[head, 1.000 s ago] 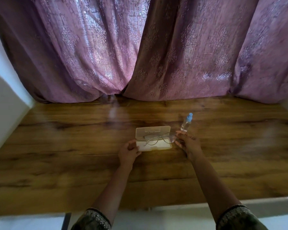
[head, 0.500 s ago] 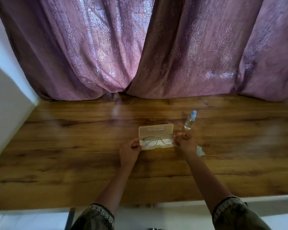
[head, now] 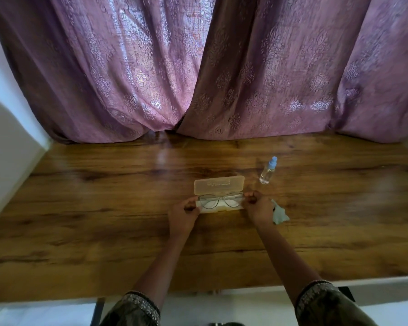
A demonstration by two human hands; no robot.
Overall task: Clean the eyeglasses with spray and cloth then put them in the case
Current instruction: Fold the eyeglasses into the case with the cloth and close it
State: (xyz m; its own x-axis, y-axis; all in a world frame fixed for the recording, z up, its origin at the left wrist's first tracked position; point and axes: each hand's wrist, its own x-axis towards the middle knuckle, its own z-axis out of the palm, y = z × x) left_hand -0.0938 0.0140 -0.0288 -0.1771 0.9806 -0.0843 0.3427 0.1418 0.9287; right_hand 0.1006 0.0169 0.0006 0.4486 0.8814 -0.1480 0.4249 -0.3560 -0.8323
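Purple curtains point(head: 151, 67) hung behind our wooden table point(head: 104, 220). We sat close, and our patterned sleeves point(head: 316, 300) showed at the bottom.

On the table lay the small case point(head: 218, 196), open, with its pale lid point(head: 219, 186) tipped up and back. The eyeglasses point(head: 219, 201) lay in the bottom half of the case, lenses side by side.

Our left hand point(head: 183, 214) was at the left end of the case. Its fingers were curled together at the glasses' left edge. Our right hand point(head: 259, 208) was at the right end, with its fingers curled and pinched at the right edge of the glasses. We could not tell how tightly each hand squeezed.

A light blue cloth point(head: 279, 212) lay on the table, peeking out from beside our right hand. The clear spray bottle point(head: 267, 171) with a blue top stood up behind it, near the case but not touching it.
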